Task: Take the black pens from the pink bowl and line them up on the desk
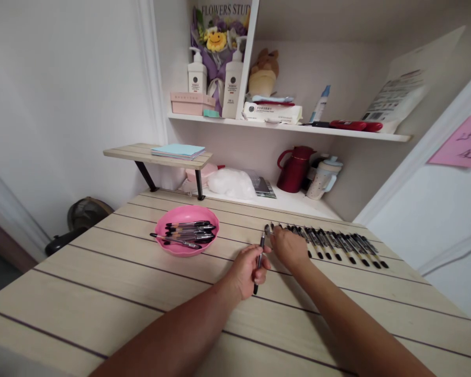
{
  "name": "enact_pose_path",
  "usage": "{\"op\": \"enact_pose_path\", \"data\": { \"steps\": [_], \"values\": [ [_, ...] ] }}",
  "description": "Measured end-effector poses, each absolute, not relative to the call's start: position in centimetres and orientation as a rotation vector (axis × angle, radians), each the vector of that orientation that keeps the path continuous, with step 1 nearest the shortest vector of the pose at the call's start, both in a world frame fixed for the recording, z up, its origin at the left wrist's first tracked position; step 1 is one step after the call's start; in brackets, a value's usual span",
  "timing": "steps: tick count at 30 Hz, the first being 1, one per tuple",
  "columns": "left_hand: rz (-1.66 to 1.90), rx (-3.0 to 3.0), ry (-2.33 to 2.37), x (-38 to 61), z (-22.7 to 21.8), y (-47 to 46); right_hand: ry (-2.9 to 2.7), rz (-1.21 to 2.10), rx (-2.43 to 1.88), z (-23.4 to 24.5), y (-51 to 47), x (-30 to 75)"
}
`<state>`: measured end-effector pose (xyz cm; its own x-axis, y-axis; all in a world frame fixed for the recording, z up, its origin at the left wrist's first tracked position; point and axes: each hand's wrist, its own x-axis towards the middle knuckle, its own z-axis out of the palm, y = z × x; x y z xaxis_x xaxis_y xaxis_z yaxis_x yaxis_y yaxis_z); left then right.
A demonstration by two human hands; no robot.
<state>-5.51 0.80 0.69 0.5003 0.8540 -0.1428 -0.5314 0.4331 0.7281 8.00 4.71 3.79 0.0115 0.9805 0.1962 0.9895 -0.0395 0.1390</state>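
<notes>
My left hand (246,272) is closed around a black pen (260,257), which stands nearly upright with its black end pointing down toward me. Just right of it, my right hand (288,247) has its fingers bent together near the pen's upper end. A small dark piece (267,229) shows at those fingertips, too small to name surely. Beyond and right of my right hand, several similar pens (337,243) lie side by side in a slanting row, partly hidden by that hand. To the left, a pink bowl (168,217) holds several more pens (190,230), one lying across its rim.
A small raised shelf (129,152) with blue paper (178,151) stands at the back left of the slatted table (141,303). Behind are a white plastic bag (231,183), a red jug (295,170) and a light cup (324,178). Bottles (232,86) stand on the shelf above.
</notes>
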Motion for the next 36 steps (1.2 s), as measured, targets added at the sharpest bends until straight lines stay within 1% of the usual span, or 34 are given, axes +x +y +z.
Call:
{"op": "enact_pose_path", "data": {
  "steps": [3, 7, 16, 20, 22, 23, 27, 29, 31, 36],
  "values": [
    [0.92, 0.673, 0.541, -5.5, 0.5, 0.9, -2.263, -0.359, -2.119, 3.7, 4.9, 6.8],
    [0.925, 0.666, 0.532, -5.5, 0.6, 0.8, -2.315, -0.281, -2.164, 3.5, 5.1, 5.9],
    [0.928, 0.669, 0.546, -5.5, 0.7, 0.8, -2.241, -0.282, -2.21, 3.0, 5.5, 6.6],
    [0.93, 0.666, 0.53, -5.5, 0.5, 1.0, -2.153, -0.226, -2.131, 2.9, 4.7, 6.8],
    [0.931, 0.669, 0.537, -5.4, 0.5, 1.0, -2.035, -0.075, -2.032, 2.7, 4.2, 7.0],
    [0.929, 0.676, 0.54, -5.4, 0.6, 0.9, -1.944, 0.059, -1.956, 2.6, 4.0, 7.1],
    [0.915, 0.732, 0.547, -5.3, 0.9, 0.6, -1.363, 0.786, -1.535, 2.3, 3.2, 7.1],
    [0.91, 0.767, 0.554, -5.2, 0.9, 0.5, -1.137, 1.013, -1.354, 2.4, 2.8, 6.9],
    [0.913, 0.801, 0.563, -5.1, 1.0, 0.3, -1.052, 1.091, -1.245, 2.6, 2.5, 6.7],
    [0.913, 0.837, 0.622, -4.9, 1.1, 0.2, -1.02, 1.079, -1.15, 2.8, 2.2, 6.6]
  ]
}}
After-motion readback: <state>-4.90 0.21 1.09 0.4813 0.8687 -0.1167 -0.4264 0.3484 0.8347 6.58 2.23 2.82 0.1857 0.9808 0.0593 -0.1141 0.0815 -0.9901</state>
